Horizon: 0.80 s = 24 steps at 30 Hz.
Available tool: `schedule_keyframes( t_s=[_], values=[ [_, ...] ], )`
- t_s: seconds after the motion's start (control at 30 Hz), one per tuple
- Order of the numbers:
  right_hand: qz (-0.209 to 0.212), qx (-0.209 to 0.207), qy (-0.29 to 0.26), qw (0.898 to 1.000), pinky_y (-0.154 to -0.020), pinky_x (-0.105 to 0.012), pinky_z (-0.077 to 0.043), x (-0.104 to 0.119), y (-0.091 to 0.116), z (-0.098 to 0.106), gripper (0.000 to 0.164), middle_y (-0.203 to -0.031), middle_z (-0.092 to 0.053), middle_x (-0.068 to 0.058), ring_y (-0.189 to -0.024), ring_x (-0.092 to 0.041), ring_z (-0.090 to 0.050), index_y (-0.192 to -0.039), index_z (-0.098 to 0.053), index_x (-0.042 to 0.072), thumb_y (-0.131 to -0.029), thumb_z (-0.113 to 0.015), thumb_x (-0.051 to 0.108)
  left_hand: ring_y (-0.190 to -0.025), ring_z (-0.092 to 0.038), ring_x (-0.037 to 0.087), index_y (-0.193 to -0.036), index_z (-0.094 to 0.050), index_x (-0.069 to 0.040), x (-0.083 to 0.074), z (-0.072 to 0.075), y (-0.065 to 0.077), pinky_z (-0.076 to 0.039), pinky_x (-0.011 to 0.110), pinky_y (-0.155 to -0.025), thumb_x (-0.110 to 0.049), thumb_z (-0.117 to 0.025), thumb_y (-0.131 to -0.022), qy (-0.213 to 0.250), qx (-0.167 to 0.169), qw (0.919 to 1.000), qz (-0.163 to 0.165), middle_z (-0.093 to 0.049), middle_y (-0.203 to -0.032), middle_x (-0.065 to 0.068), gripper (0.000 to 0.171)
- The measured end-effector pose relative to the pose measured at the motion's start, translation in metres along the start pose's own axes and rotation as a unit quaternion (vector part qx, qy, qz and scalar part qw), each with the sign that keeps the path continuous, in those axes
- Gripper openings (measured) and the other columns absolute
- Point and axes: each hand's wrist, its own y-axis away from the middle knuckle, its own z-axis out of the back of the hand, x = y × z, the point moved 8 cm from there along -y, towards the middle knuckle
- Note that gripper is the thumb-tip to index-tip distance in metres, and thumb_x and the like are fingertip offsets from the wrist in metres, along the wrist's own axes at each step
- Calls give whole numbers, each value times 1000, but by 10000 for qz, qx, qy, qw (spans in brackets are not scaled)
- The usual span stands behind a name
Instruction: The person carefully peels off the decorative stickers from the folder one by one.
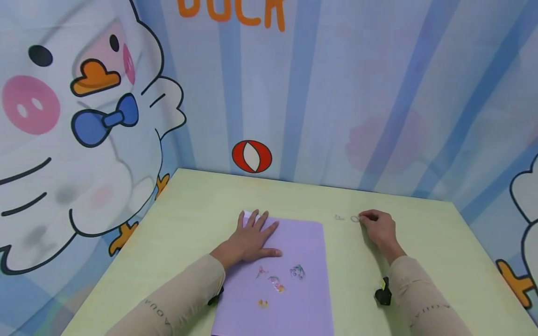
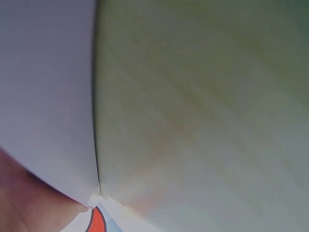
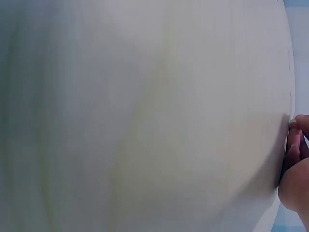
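Note:
A flat purple sheet (image 1: pixel 302 242) lies on the table, several small colourful stickers (image 1: pixel 276 283) on its lower half. A white corner shows at its far left. Over the sheet's upper left part my left hand (image 1: pixel 254 240) rests palm down with fingers spread. In the left wrist view the sheet's edge (image 2: pixel 63 96) runs beside the table top. To the right of the sheet, my right hand (image 1: pixel 379 229) pinches the edge of a small clear sticker (image 1: pixel 355 218) at the table surface. Another small clear piece (image 1: pixel 339 217) lies just left of it. The right wrist view shows only curled fingers (image 3: pixel 294 150) at its edge.
The pale yellow table (image 1: pixel 197 200) ends at a striped blue cloth backdrop (image 1: pixel 336 116) with cartoon ducks. Black wrist devices show under both sleeves, the right one (image 1: pixel 383 294) close to the table.

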Motion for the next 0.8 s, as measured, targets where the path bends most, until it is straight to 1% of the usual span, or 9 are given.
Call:
schedule_keyframes(
  t_s=[0.13,0.27,0.4,0.57,0.67,0.8],
  values=[
    [-51,106,-235,9997,-103,-50,-45,-3,-1,1,31,-130,-67,-24,-122,-39,-58,-128,-73,-2,-108,-61,19,-161,-11,45,-169,-32,-25,2,3,0,-5,72,-123,-80,-50,-96,153,4,9999,-4,-20,-175,17,94],
    [-129,242,-540,9982,-103,-47,-44,-7,0,3,33,-135,-64,-24,-125,-37,-57,-131,-71,-1,-110,-59,21,-162,-9,44,-168,-34,-24,6,5,-4,-4,72,-123,-80,-52,-95,315,6,9995,-18,-19,-176,16,94],
    [-142,332,-708,9968,-98,-40,-45,-11,-1,4,36,-136,-64,-22,-123,-34,-56,-134,-70,-1,-111,-57,24,-162,-8,44,-167,-37,-24,10,10,-6,-6,72,-124,-78,-54,-95,480,-102,9988,-5,-20,-175,16,91],
    [-203,325,-764,9963,-88,-30,-46,-12,-2,7,37,-127,-68,-18,-111,-25,-58,-133,-70,0,-111,-58,27,-161,-11,45,-165,-41,-23,13,18,-5,-9,72,-124,-71,-51,-101,674,-421,9968,-49,-24,-174,17,81],
    [-263,316,-830,9957,-82,-25,-47,-12,-2,7,36,-121,-69,-14,-103,-20,-59,-132,-71,0,-110,-59,26,-161,-14,44,-163,-44,-22,17,20,0,-12,71,-124,-67,-51,-103,843,-605,9946,-76,-28,-173,17,76],
    [-263,330,-953,9945,-75,-23,-49,-10,-2,7,36,-117,-70,-12,-98,-16,-59,-132,-70,-1,-109,-60,26,-161,-15,42,-164,-44,-23,21,21,11,-13,69,-124,-70,-52,-101,1009,-638,9928,-118,-29,-173,13,78]
  ],
)
